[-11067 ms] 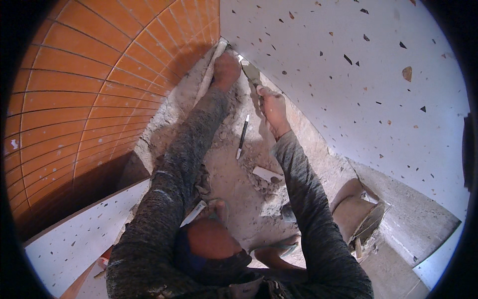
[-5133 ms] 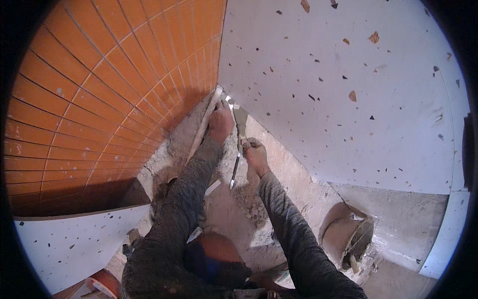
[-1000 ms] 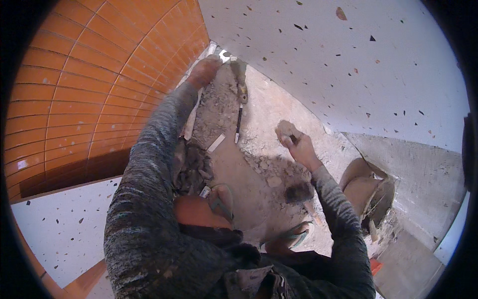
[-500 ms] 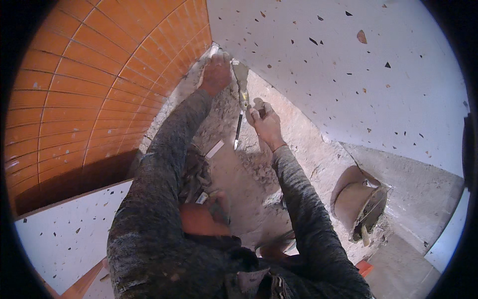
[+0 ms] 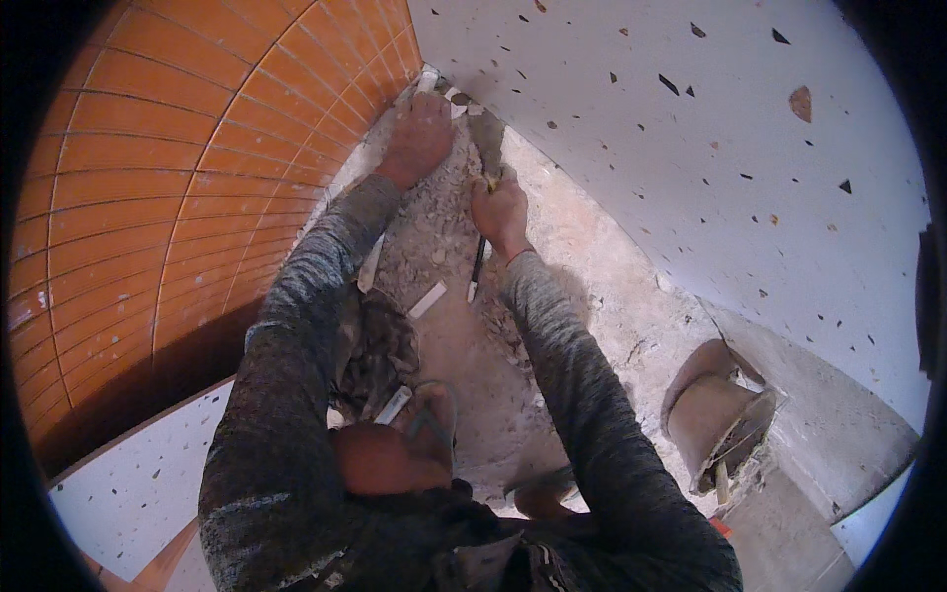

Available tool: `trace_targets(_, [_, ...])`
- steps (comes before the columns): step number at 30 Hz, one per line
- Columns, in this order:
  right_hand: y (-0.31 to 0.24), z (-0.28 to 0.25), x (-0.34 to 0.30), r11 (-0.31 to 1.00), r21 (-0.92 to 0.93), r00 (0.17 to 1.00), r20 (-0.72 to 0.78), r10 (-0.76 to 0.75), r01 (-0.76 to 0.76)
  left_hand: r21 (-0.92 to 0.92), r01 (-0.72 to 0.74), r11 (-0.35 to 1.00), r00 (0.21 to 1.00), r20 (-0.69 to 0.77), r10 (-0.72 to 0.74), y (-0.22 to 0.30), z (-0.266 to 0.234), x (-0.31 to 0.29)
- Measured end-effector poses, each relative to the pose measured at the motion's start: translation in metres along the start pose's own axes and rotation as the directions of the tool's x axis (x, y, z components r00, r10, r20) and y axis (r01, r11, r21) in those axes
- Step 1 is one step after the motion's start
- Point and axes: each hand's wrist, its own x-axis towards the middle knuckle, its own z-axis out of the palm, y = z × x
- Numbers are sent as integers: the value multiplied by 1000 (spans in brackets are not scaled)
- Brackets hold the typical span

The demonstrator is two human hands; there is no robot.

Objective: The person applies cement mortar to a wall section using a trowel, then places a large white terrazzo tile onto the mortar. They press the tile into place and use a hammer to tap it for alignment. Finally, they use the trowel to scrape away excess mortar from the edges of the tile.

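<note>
My left hand (image 5: 419, 138) lies low in the corner beside the orange tiled wall (image 5: 197, 158). Its fingers reach forward, flat, touching a small white piece (image 5: 427, 81) at the corner. To its right, my right hand (image 5: 501, 209) is closed around the middle of a trowel-like tool. That tool has a grey, mortar-coloured blade (image 5: 486, 141) pointing toward the corner and a dark shaft (image 5: 478, 261) with a pale end showing below my hand. My palm hides the part between them. Against the right side stands a white speckled panel (image 5: 631, 128).
A mortar-crusted bucket (image 5: 715, 424) lies tipped at right. Short white strips (image 5: 427, 299) and a dark crumpled heap (image 5: 380, 345) lie on the rough, rubble-strewn floor (image 5: 473, 355). Another speckled slab (image 5: 148, 483) is at lower left; my foot (image 5: 431, 419) shows below.
My right hand has moved in and closed on the tool; earlier it was beside it with a grey lump at its fingers. My left hand stays in the corner. The view has shifted slightly.
</note>
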Motion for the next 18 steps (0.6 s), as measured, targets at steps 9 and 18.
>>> trace_targets(9, [-3,3,17,908,388,986,18,164,-158,-60,32,998,999,46,-29,0,1,4])
trace_targets(18, [-15,-18,24,895,345,959,107,261,-282,-77,107,991,992,74,-101,1,6,5])
